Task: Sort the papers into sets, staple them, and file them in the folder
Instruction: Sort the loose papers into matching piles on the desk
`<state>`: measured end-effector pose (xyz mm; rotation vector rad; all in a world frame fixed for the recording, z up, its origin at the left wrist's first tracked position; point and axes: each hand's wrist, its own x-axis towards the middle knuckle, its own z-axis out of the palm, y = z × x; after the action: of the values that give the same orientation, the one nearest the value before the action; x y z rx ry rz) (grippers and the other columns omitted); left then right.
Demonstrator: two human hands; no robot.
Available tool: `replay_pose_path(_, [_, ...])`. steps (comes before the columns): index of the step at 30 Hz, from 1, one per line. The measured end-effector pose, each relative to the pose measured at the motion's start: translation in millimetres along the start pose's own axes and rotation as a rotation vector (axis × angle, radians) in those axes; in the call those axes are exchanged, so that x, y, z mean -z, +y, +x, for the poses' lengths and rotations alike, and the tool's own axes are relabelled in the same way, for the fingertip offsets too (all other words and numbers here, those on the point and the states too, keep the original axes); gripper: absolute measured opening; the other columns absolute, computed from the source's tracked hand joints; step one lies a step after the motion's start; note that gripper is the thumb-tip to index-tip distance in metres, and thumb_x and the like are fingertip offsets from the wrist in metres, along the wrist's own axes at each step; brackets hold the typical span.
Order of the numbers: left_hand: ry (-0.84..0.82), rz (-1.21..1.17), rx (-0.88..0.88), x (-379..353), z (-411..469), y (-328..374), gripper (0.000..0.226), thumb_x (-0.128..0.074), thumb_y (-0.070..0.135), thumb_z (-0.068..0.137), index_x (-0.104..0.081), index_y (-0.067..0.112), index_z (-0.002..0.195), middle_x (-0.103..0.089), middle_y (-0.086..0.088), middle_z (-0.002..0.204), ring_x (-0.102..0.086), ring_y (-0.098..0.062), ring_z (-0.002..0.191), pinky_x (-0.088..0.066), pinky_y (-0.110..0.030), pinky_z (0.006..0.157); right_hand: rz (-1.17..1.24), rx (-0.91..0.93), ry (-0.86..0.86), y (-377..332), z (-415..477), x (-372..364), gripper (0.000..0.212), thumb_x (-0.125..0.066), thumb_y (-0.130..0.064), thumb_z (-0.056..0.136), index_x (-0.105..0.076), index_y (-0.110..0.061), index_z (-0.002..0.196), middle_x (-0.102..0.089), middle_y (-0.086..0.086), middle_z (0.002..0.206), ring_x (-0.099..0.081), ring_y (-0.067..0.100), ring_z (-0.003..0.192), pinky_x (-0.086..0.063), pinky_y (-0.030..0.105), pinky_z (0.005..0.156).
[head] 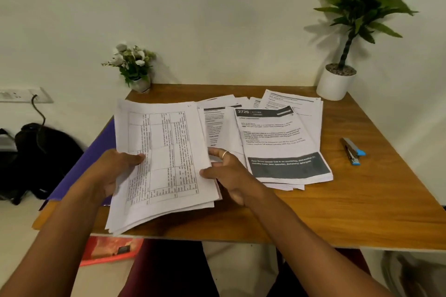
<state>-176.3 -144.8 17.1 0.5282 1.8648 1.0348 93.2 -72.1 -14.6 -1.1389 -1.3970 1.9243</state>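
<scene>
A stack of printed papers (164, 152) with a table on its top sheet is lifted over the near left of the wooden table (362, 200). My left hand (113, 171) grips the stack's left edge, thumb on top. My right hand (229, 173), with a ring on one finger, pinches the stack's right edge. More loose papers (277, 137) lie spread in the table's middle, the top one headed "2726" with a dark band. A purple folder (96, 149) lies under the held stack at the left. A grey and blue stapler (352, 150) lies to the right.
A small flower pot (135, 67) stands at the back left, a tall plant in a white pot (335, 82) at the back right corner. A black bag (36, 161) sits on the floor at left, and a red item (108, 249) lies under the table edge.
</scene>
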Motion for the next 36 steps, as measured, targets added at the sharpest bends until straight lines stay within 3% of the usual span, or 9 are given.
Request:
replay_pose_path(4, [0.135, 0.008, -0.004, 22, -7, 2, 0.023, -0.069, 0.011, 0.095, -0.060, 0.008, 0.115, -0.071, -0.016, 0.098, -0.070, -0.037, 0.084, -0.055, -0.045, 0.065, -0.052, -0.016, -0.099, 6, 7, -20, 0.079, -0.075, 0.008, 0.082, -0.043, -0.026, 0.146, -0.070, 0.013, 0.122, -0.069, 0.028, 0.112, -0.055, 0.048, 0.099])
replay_pose_path(8, [0.217, 0.137, -0.084, 37, -3, -9, 0.033, -0.070, 0.012, 0.094, -0.062, 0.011, 0.126, -0.072, -0.011, 0.094, -0.072, -0.032, 0.078, -0.056, -0.036, 0.058, -0.212, 0.012, -0.098, 12, 13, -47, 0.070, -0.073, 0.003, 0.087, -0.049, -0.030, 0.144, -0.067, 0.007, 0.127, -0.067, 0.025, 0.114, -0.059, 0.044, 0.094])
replay_pose_path(11, [0.296, 0.314, -0.113, 41, 0, -15, 0.040, -0.074, 0.018, 0.092, -0.061, 0.014, 0.129, -0.072, -0.011, 0.104, -0.072, -0.030, 0.085, -0.058, -0.039, 0.068, -0.379, 0.035, -0.087, 14, 17, -60, 0.054, -0.069, -0.005, 0.092, -0.058, -0.028, 0.139, -0.063, 0.003, 0.133, -0.066, 0.016, 0.110, -0.061, 0.028, 0.084])
replay_pose_path(15, [0.410, 0.545, -0.204, 31, 8, -27, 0.058, -0.076, 0.016, 0.089, -0.049, 0.009, 0.140, -0.062, -0.019, 0.133, -0.060, -0.041, 0.118, -0.051, -0.053, 0.093, -0.629, 0.046, -0.092, 8, 15, -67, 0.044, -0.063, -0.017, 0.097, -0.057, -0.025, 0.140, -0.065, -0.002, 0.117, -0.060, 0.008, 0.061, -0.050, 0.019, 0.055])
replay_pose_path(20, [0.529, 0.743, -0.277, 21, 18, -43, 0.084, -0.077, 0.022, 0.088, -0.025, 0.013, 0.154, -0.041, -0.025, 0.148, -0.042, -0.050, 0.132, -0.040, -0.065, 0.101, -0.782, 0.062, -0.089, 10, 14, -60, 0.040, -0.066, -0.033, 0.096, -0.059, -0.029, 0.135, -0.058, -0.002, 0.142, -0.060, 0.008, 0.093, -0.047, 0.020, 0.071])
replay_pose_path(23, [0.647, 0.974, -0.321, 17, 22, -41, 0.098, -0.082, 0.023, 0.081, -0.018, 0.016, 0.156, -0.027, -0.023, 0.152, -0.032, -0.050, 0.134, -0.032, -0.067, 0.104, -0.784, 0.131, -0.045, 5, 6, -48, 0.033, -0.063, -0.034, 0.097, -0.064, -0.026, 0.129, -0.064, -0.006, 0.131, -0.060, 0.010, 0.106, -0.049, 0.023, 0.084])
replay_pose_path(30, [0.512, 0.882, -0.611, -57, 4, -23, 0.050, -0.074, 0.021, 0.091, -0.057, 0.022, 0.138, -0.041, -0.010, 0.153, -0.038, -0.039, 0.137, -0.033, -0.063, 0.110, -0.726, 0.359, 0.475, -18, -11, 42, 0.010, -0.064, -0.025, 0.095, -0.074, -0.024, 0.100, -0.057, -0.019, 0.072, -0.054, -0.001, 0.065, -0.037, 0.012, 0.057])
replay_pose_path(33, [0.333, 0.767, -0.800, -109, -13, -15, 0.031, -0.072, 0.023, 0.092, -0.066, 0.024, 0.123, -0.053, -0.005, 0.143, -0.049, -0.032, 0.128, -0.042, -0.055, 0.105, -0.794, 0.400, 0.709, -11, -11, 96, 0.010, -0.067, -0.026, 0.096, -0.072, -0.025, 0.104, -0.070, -0.007, 0.098, -0.063, 0.009, 0.087, -0.051, 0.022, 0.076])
replay_pose_path(36, [0.111, 0.567, -0.886, -163, -30, -5, 0.020, -0.070, 0.026, 0.095, -0.068, 0.022, 0.114, -0.064, 0.001, 0.127, -0.059, -0.016, 0.109, -0.052, -0.035, 0.096, -0.919, 0.300, 0.856, 0, -10, 151, 0.030, -0.071, -0.032, 0.092, -0.070, -0.022, 0.121, -0.063, 0.003, 0.131, -0.055, 0.022, 0.119, -0.049, 0.037, 0.094])
